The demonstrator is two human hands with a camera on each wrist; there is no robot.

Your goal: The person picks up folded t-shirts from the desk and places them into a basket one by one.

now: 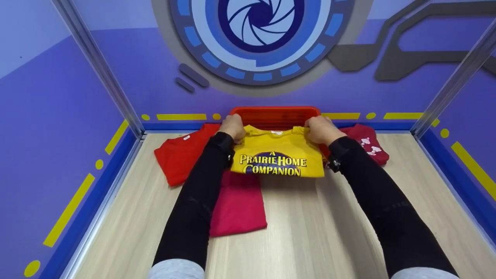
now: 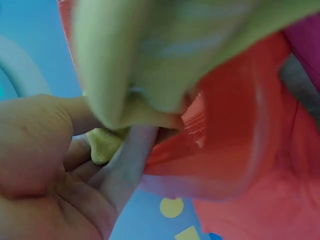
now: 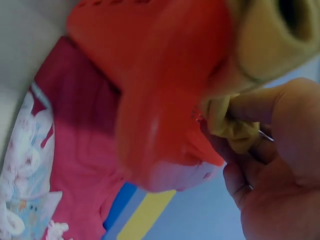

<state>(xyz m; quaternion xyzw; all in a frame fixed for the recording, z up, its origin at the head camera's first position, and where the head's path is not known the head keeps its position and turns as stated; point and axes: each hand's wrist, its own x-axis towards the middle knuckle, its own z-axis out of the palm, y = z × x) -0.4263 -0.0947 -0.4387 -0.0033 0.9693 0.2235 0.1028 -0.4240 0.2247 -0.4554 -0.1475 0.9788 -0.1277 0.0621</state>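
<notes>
A folded yellow T-shirt [image 1: 277, 149] with "A Prairie Home Companion" printed on it hangs between both hands, its collar toward the back wall. My left hand [image 1: 233, 128] pinches its left upper corner; in the left wrist view the cloth [image 2: 107, 145] is bunched between thumb and fingers. At the opposite corner my right hand [image 1: 322, 130] pinches the fabric, seen gathered [image 3: 235, 130] in the right wrist view. Behind and partly under the shirt stands a red plastic basket [image 1: 277, 112], its front hidden by the shirt.
Left of the basket lies a red shirt [image 1: 180, 153]. Nearer, a crimson folded garment [image 1: 240, 209] lies partly beneath the left forearm. A dark red shirt with a pale print [image 1: 366, 143] is right of the basket. Purple walls [image 1: 128, 69] enclose the wooden table [image 1: 294, 240].
</notes>
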